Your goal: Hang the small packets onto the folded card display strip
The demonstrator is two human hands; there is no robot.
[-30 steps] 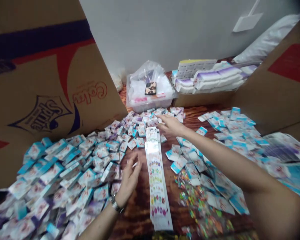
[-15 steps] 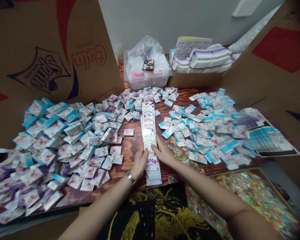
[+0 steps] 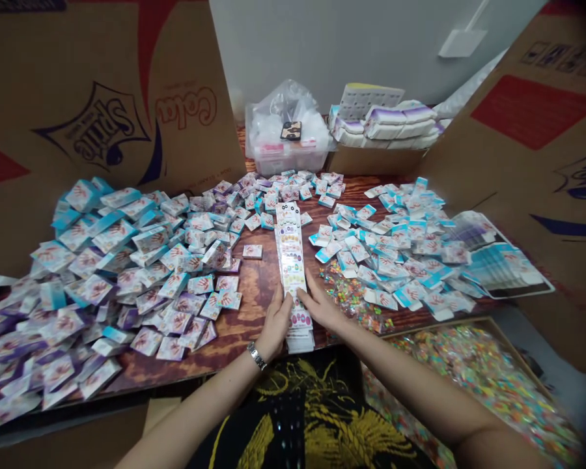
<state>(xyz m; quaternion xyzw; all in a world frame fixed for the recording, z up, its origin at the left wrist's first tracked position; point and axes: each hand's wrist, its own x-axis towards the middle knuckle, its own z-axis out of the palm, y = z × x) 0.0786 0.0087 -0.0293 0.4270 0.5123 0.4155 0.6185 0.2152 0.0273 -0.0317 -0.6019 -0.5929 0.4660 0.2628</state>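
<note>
A long stack of printed strips (image 3: 293, 260) with rows of coloured ovals lies lengthwise before me at the table's front edge. My left hand (image 3: 276, 320) wraps its left side, thumb on top, with a metal watch on the wrist. From the right, my right hand (image 3: 321, 306) grips the same stack, its thumb also on the top strip. Small blue, purple and white boxes (image 3: 112, 234) are heaped to the left. One small box (image 3: 252, 251) lies alone left of the strips. More small boxes, some with open flaps (image 3: 395, 247), spread out on the right.
Colourful small packets (image 3: 351, 296) lie right of my right hand, and a large box of them (image 3: 473, 371) stands lower right. Behind are a plastic tub (image 3: 290, 159) with a phone (image 3: 291, 131) on it and a carton (image 3: 378, 160). Large cardboard boxes (image 3: 176, 52) flank the table.
The camera view has shifted slightly. Both hands keep their hold on the strips, with the hands a little lower along the stack and the fingers slightly moved.
</note>
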